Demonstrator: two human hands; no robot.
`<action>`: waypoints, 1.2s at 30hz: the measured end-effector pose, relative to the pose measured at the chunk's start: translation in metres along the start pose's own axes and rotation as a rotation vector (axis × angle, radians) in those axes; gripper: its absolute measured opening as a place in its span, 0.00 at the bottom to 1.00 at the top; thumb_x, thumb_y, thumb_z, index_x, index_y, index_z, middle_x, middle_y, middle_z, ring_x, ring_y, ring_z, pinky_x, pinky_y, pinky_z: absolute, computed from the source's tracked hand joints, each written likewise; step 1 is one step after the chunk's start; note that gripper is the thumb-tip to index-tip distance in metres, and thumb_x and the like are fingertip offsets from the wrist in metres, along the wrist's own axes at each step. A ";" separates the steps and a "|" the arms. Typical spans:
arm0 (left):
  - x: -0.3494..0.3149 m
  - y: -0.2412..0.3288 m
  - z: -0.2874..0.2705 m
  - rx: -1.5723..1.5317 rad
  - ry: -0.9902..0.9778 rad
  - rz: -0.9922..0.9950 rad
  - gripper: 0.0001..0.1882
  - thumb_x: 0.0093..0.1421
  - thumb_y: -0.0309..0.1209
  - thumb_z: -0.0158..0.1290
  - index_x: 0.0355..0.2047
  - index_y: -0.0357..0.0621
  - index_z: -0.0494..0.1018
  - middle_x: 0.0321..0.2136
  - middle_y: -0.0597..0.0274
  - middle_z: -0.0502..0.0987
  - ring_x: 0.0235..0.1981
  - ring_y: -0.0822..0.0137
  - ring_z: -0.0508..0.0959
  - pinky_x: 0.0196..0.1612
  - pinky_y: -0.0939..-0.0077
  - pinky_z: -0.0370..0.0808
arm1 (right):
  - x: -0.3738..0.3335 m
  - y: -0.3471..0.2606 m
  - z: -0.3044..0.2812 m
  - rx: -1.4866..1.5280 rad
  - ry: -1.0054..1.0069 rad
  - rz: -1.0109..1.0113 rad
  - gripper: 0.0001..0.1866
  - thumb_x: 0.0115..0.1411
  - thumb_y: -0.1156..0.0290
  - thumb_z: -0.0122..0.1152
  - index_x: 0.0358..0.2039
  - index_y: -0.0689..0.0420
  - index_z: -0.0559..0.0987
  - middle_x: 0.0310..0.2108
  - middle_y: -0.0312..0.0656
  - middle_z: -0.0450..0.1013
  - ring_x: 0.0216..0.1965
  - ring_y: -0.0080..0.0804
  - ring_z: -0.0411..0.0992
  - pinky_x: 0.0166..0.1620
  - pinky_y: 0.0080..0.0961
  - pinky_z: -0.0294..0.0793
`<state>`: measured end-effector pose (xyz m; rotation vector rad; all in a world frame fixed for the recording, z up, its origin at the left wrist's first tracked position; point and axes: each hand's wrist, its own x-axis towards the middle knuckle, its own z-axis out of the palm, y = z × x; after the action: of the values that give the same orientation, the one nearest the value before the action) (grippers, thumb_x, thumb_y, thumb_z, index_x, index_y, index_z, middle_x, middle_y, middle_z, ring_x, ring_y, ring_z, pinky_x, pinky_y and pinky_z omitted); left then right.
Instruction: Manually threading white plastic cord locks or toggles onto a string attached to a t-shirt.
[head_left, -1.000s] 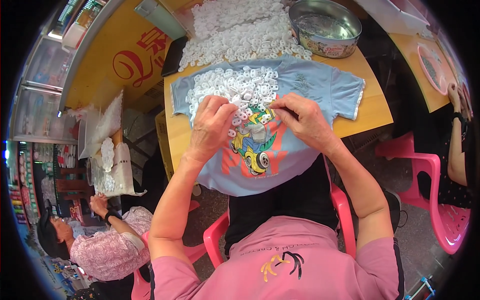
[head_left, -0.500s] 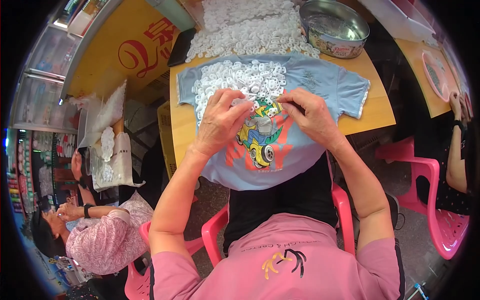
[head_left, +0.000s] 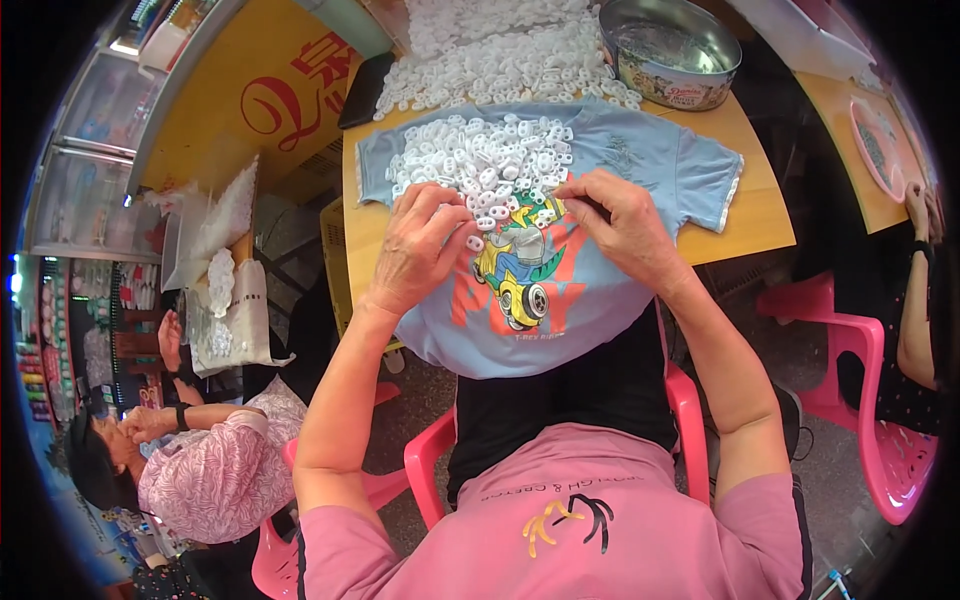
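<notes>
A pile of small white oval plastic pieces with two holes each (head_left: 480, 155) lies on a light blue T-shirt (head_left: 640, 165) with a printed cartoon, spread over the table in front of me. My left hand (head_left: 422, 245) is at the pile's near left edge, fingers curled. At its fingertips is one white two-hole piece (head_left: 474, 243), seemingly pinched. Across from it, my right hand (head_left: 622, 220) has thumb and index finger brought together at the pile's near right edge; what they hold, if anything, is too small to make out.
More white pieces (head_left: 500, 70) cover the table's far side, beside a round metal tin (head_left: 680, 65). A dark flat object (head_left: 367, 90) lies at the far left. People sit at both sides; a pink basin (head_left: 875, 150) stands on the right table.
My left hand has drawn back slightly left from over the pile, and a white piece now shows at its fingertips. My right hand has barely moved.
</notes>
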<state>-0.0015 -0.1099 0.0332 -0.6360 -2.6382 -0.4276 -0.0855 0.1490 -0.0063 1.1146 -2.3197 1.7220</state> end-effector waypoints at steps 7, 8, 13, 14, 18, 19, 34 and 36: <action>0.010 0.013 0.009 0.035 0.016 0.031 0.12 0.53 0.24 0.58 0.39 0.44 0.75 0.37 0.60 0.73 0.43 0.55 0.72 0.46 0.61 0.69 | 0.002 -0.003 -0.001 0.015 0.003 0.015 0.07 0.58 0.81 0.59 0.37 0.65 0.79 0.30 0.43 0.73 0.30 0.31 0.72 0.34 0.25 0.70; 0.010 0.014 0.011 0.036 0.017 0.030 0.12 0.53 0.24 0.58 0.39 0.44 0.75 0.37 0.60 0.73 0.43 0.55 0.72 0.46 0.61 0.69 | 0.001 -0.002 -0.001 0.016 0.002 0.014 0.07 0.58 0.81 0.59 0.37 0.65 0.79 0.30 0.43 0.73 0.30 0.31 0.72 0.34 0.25 0.70; 0.007 0.012 0.010 0.038 -0.041 0.056 0.10 0.53 0.25 0.58 0.37 0.43 0.75 0.37 0.60 0.73 0.43 0.56 0.72 0.48 0.62 0.68 | 0.000 0.001 0.000 0.003 0.022 -0.003 0.07 0.58 0.81 0.59 0.38 0.65 0.79 0.29 0.43 0.73 0.30 0.31 0.72 0.33 0.25 0.70; 0.006 0.010 0.009 0.038 -0.043 0.060 0.10 0.53 0.25 0.58 0.37 0.43 0.75 0.37 0.60 0.73 0.43 0.56 0.72 0.48 0.62 0.68 | -0.001 0.001 0.000 0.003 0.026 -0.002 0.07 0.58 0.81 0.59 0.38 0.65 0.79 0.29 0.43 0.73 0.30 0.31 0.72 0.33 0.25 0.70; 0.005 0.007 0.008 0.029 -0.075 0.022 0.09 0.53 0.28 0.59 0.34 0.43 0.75 0.36 0.60 0.73 0.44 0.55 0.72 0.48 0.62 0.68 | 0.000 0.000 0.000 0.016 0.012 -0.008 0.07 0.57 0.81 0.59 0.38 0.65 0.79 0.29 0.44 0.73 0.30 0.31 0.72 0.33 0.24 0.70; 0.008 0.008 0.008 0.019 -0.075 0.004 0.08 0.52 0.28 0.60 0.33 0.43 0.74 0.36 0.60 0.73 0.44 0.55 0.72 0.47 0.62 0.68 | -0.001 0.000 -0.001 0.018 0.014 -0.009 0.07 0.57 0.82 0.59 0.38 0.65 0.79 0.29 0.44 0.73 0.29 0.30 0.72 0.33 0.24 0.69; 0.001 -0.021 0.004 -0.045 -0.023 0.003 0.09 0.51 0.24 0.59 0.34 0.41 0.73 0.33 0.57 0.72 0.40 0.53 0.72 0.44 0.62 0.69 | -0.001 -0.004 -0.001 -0.036 -0.010 0.028 0.08 0.57 0.82 0.59 0.38 0.65 0.79 0.29 0.43 0.72 0.29 0.29 0.71 0.32 0.23 0.69; 0.002 -0.027 0.004 -0.064 -0.001 -0.009 0.10 0.51 0.22 0.59 0.34 0.41 0.73 0.34 0.57 0.72 0.40 0.53 0.72 0.44 0.63 0.70 | 0.002 -0.003 -0.002 -0.043 -0.017 0.030 0.08 0.57 0.82 0.59 0.38 0.65 0.79 0.29 0.43 0.73 0.30 0.28 0.72 0.33 0.23 0.70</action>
<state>-0.0176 -0.1310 0.0251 -0.6449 -2.6382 -0.5165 -0.0860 0.1494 -0.0021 1.0975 -2.3829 1.6704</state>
